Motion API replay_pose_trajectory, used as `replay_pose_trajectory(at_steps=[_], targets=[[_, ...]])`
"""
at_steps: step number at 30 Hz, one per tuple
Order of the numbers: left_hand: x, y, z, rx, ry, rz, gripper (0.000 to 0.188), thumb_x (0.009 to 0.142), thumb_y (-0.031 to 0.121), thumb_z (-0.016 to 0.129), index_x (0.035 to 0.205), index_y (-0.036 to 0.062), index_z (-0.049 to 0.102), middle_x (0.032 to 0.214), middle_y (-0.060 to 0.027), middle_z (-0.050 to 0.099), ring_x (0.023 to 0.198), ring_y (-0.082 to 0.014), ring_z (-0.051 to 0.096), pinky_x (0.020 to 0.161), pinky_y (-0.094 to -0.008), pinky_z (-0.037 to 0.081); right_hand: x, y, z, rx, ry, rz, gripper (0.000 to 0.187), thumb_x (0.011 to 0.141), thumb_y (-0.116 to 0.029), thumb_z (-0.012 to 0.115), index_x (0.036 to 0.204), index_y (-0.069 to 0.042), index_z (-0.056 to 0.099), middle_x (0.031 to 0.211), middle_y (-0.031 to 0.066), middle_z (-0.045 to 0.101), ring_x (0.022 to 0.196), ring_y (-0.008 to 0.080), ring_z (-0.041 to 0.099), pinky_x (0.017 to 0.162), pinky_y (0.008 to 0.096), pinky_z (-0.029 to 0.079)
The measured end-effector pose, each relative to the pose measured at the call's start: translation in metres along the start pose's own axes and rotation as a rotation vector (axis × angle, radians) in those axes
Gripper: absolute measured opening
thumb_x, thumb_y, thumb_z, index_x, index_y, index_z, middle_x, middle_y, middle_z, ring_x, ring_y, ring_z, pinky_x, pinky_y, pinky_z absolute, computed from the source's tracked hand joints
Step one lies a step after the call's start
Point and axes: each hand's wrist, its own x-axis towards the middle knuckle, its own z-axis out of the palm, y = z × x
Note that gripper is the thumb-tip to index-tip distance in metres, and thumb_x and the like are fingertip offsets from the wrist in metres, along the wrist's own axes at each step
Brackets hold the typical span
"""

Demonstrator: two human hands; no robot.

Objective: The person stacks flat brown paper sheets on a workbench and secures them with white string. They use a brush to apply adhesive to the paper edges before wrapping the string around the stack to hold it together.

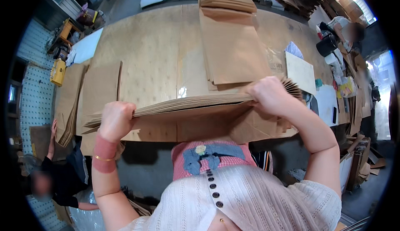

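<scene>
The left hand (118, 120) and right hand (269, 95) gripped the brown paper stack (191, 113) near opposite ends, likely keeping its layers together.

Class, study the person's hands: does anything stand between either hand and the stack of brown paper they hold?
Nothing visible does: the left hand and right hand grip the brown paper stack directly, near opposite ends.

Workshop, most likely: broad wooden worktable (141, 48), stacked brown paper bags (191, 120), co-workers (66, 181) near the edges.
</scene>
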Motion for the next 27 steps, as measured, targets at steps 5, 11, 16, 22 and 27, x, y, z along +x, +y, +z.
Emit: replay_pose_trajectory(at_steps=[5,11,16,22,27], targets=[[0.000,-0.008,0.050,-0.003,0.146,0.054,0.032,0.057,0.010,0.075,0.075,0.0067,0.049,0.067,-0.0113,0.054,0.067,-0.0319,0.056,0.058,-0.0426,0.044,-0.006,0.009,0.021,-0.018,-0.124,0.100,0.020,0.066,-0.023,0.073,0.075,-0.007,0.065,0.074,0.0111,0.065,0.075,0.0295,0.064,0.066,0.0403,0.051],[0.003,-0.027,0.042,-0.092,0.070,0.000,0.037,0.057,0.003,0.069,0.088,0.0071,0.051,0.076,-0.0113,0.056,0.075,-0.0319,0.057,0.063,-0.0400,0.045,-0.004,0.015,0.037,0.079,-0.109,0.117,0.031,0.067,-0.025,0.074,0.091,-0.008,0.064,0.086,0.0109,0.066,0.083,0.0283,0.064,0.072,0.0393,0.051],[0.005,-0.055,0.041,-0.067,-0.127,-0.037,0.024,0.058,0.005,0.071,0.080,0.0063,0.061,0.073,-0.0153,0.061,0.073,-0.0352,0.059,0.063,-0.0426,0.047,-0.007,0.016,0.031,0.157,-0.064,0.114,0.057,0.067,-0.018,0.075,0.119,-0.009,0.052,0.097,0.0131,0.066,0.090,0.0290,0.063,0.075,0.0389,0.050],[0.000,-0.062,0.045,-0.132,-0.250,-0.088,0.008,0.060,0.007,0.067,0.066,0.0056,0.062,0.066,-0.0196,0.058,0.067,-0.0393,0.057,0.060,-0.0450,0.046,-0.009,0.030,0.034,0.127,-0.199,0.144,0.031,0.064,-0.024,0.074,0.088,-0.005,0.067,0.088,0.0147,0.066,0.083,0.0314,0.064,0.069,0.0406,0.051],[-0.003,-0.051,0.041,-0.022,-0.234,-0.052,0.005,0.061,0.005,0.064,0.065,0.0087,0.064,0.066,-0.0172,0.060,0.066,-0.0370,0.059,0.060,-0.0437,0.048,-0.015,0.036,0.038,-0.019,-0.160,0.023,0.013,0.061,-0.018,0.069,0.063,-0.005,0.066,0.065,0.0161,0.063,0.067,0.0331,0.064,0.060,0.0410,0.050]])
